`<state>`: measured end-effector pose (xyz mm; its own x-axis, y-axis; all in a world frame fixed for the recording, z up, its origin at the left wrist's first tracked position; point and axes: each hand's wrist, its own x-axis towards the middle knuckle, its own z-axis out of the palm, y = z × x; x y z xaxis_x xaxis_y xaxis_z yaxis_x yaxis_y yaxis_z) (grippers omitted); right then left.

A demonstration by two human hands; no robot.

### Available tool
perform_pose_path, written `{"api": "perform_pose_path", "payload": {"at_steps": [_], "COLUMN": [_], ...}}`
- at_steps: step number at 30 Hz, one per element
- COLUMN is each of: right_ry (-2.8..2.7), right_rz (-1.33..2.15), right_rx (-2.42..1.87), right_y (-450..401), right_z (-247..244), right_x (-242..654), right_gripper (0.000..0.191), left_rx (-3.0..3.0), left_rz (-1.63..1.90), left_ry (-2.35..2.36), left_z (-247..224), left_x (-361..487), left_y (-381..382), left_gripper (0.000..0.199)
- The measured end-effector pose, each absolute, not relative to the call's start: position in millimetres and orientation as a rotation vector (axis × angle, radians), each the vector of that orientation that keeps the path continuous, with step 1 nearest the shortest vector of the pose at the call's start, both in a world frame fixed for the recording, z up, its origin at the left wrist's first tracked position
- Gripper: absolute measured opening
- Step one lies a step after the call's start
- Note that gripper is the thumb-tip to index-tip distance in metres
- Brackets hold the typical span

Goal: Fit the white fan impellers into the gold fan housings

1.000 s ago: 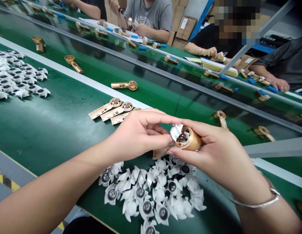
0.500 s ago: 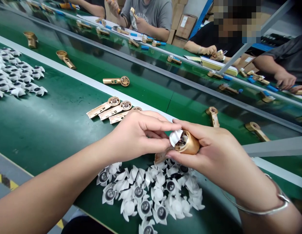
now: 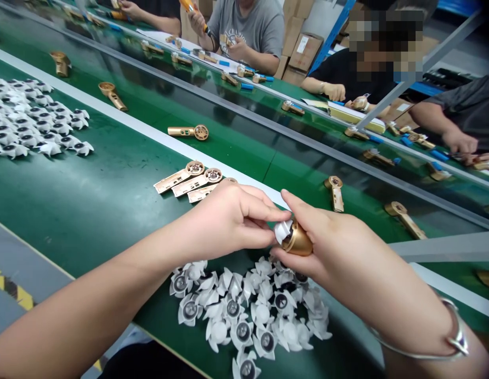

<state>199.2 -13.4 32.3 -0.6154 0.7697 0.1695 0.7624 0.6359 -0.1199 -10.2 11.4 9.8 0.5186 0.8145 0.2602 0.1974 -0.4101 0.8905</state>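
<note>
My right hand [image 3: 339,258] grips a gold metal fan housing [image 3: 299,241], with its round head showing and its handle hidden behind my fingers. My left hand [image 3: 228,218] pinches a white fan impeller [image 3: 282,231] between thumb and fingertips, holding it at the housing's open end. Just below my hands lies a heap of several white impellers [image 3: 244,310] with dark hubs on the green belt [image 3: 110,210]. Three gold housing halves [image 3: 191,179] lie beyond my left hand, the nearest partly behind it.
More gold housings [image 3: 187,131] lie on the green belt, and a second heap of impellers [image 3: 31,123] sits at the left. A white rail [image 3: 149,134] runs along the belt. Co-workers handle parts along a farther belt [image 3: 307,113], with cardboard boxes [image 3: 303,55] behind them.
The housing has turned in my right hand, its opening now angled toward my left hand. The impeller sits closer inside my left fingers, and the flat handle below the housing no longer shows.
</note>
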Motion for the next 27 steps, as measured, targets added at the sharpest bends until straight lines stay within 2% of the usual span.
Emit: {"api": "perform_pose_path", "payload": {"at_steps": [3, 6, 8, 11, 13, 18, 20, 22, 24, 27], "right_ry": [-2.696, -2.725, -2.701, -2.673, -2.678, -2.715, -2.725, -2.711, -2.621, -2.344], "right_rz": [-0.188, -0.245, -0.122, 0.235, 0.286, -0.183, -0.048, 0.238, 0.455, 0.607], "right_rx": [-1.209, -1.175, -1.202, -1.292, -1.293, -1.262, -1.292, -1.315, -1.396, -1.649], "right_y": [-17.8, -17.1, -12.0, -3.8, -3.5, -18.4, -16.7, -2.8, 24.2, 81.0], "right_z": [37.0, 45.8, 52.1, 57.0, 54.2, 38.0, 37.2, 40.0, 42.3, 34.3], "right_x": [195.2, 192.6, 191.1, 189.2, 188.5, 184.6, 181.6, 180.2, 182.1, 188.7], "right_gripper": [0.075, 0.074, 0.072, 0.058, 0.054, 0.076, 0.081, 0.083, 0.071, 0.041], "left_rx": [1.707, 1.561, 1.523, 1.489, 1.468, 1.599, 1.633, 1.644, 1.63, 1.736], "left_rz": [0.897, 0.915, 0.932, 0.937, 0.929, 0.852, 0.772, 0.709, 0.783, 0.942], "left_ry": [0.803, 0.768, 0.758, 0.777, 0.783, 0.761, 0.782, 0.826, 0.893, 1.05], "left_z": [8.7, 10.0, 11.6, 12.4, 11.3, 8.7, 10.5, 14.9, 21.5, 32.2], "left_x": [-12.9, -14.0, -13.8, -12.4, -10.8, -8.6, -11.2, -18.4, -31.4, -59.9], "left_y": [12.6, 11.6, 10.6, 9.7, 9.1, 8.2, 10.1, 13.8, 17.3, 14.4], "left_gripper": [0.026, 0.025, 0.027, 0.027, 0.025, 0.023, 0.026, 0.03, 0.041, 0.055]}}
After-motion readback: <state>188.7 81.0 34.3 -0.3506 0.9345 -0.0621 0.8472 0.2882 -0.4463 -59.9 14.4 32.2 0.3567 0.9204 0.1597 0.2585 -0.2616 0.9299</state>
